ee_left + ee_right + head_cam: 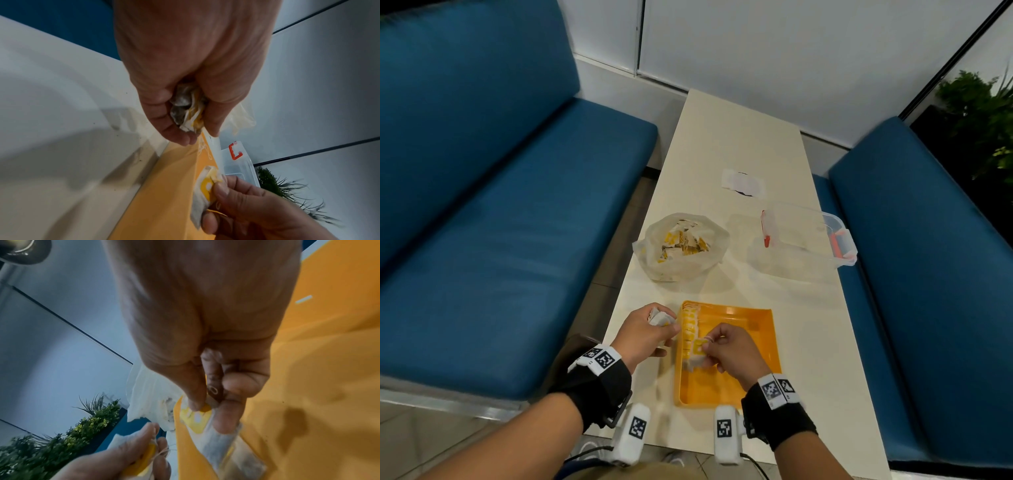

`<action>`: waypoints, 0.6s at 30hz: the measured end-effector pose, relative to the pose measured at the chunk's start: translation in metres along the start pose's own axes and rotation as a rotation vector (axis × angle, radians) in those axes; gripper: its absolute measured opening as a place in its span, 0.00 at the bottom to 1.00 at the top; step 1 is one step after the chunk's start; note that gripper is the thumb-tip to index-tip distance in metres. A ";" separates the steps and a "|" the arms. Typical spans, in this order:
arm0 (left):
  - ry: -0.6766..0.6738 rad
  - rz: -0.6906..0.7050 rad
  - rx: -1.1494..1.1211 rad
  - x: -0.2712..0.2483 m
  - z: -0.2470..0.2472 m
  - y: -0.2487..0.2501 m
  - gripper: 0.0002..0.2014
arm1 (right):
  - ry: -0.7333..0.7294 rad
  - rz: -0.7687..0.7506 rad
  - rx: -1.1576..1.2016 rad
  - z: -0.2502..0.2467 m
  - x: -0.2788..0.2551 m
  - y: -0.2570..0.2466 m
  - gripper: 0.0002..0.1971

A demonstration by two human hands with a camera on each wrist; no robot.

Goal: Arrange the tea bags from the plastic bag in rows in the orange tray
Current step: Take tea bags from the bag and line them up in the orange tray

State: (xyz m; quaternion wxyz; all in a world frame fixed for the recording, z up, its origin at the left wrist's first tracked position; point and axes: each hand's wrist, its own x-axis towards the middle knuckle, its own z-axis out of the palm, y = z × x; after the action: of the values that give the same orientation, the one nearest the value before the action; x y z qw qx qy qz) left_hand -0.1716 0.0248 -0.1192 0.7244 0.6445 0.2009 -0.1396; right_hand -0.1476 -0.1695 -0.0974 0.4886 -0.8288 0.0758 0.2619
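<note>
A: Where are the tea bags?

B: 1 row lies along the left wall of the orange tray on the bench. More sit in the plastic bag beyond it.

A: And the hands?

B: The left hand grips a bunch of tea bags beside the tray's left rim. The right hand pinches 1 tea bag by its yellow tag over the tray.

The long cream table is carrying the orange tray at the near end, the plastic bag and a clear lidded box sitting beyond, a white wrapper lying farther off.
</note>
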 end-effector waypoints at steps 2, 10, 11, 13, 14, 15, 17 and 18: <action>0.000 0.000 0.022 0.000 0.002 -0.002 0.09 | -0.002 0.042 -0.025 0.004 -0.002 0.002 0.08; -0.017 0.032 0.169 0.002 0.007 -0.014 0.09 | -0.075 0.127 -0.051 0.022 -0.002 0.015 0.08; -0.018 0.038 0.186 0.002 0.008 -0.014 0.09 | -0.082 0.134 -0.046 0.024 -0.002 0.016 0.07; -0.014 0.053 0.204 0.002 0.010 -0.015 0.10 | -0.089 0.141 -0.022 0.028 0.001 0.018 0.06; -0.010 0.062 0.212 0.002 0.011 -0.016 0.10 | -0.084 0.144 -0.012 0.029 0.002 0.019 0.06; -0.007 0.071 0.220 0.003 0.011 -0.016 0.10 | -0.073 0.149 -0.006 0.031 0.004 0.020 0.06; -0.006 0.084 0.228 0.004 0.012 -0.017 0.10 | -0.042 0.158 0.008 0.033 0.006 0.021 0.08; -0.007 0.085 0.227 0.004 0.012 -0.018 0.10 | -0.026 0.162 0.018 0.034 0.007 0.022 0.09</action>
State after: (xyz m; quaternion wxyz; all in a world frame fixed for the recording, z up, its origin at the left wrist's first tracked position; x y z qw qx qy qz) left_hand -0.1751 0.0112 -0.1362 0.6528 0.7298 0.1536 -0.1328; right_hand -0.1625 -0.1509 -0.1309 0.4741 -0.8122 0.1384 0.3104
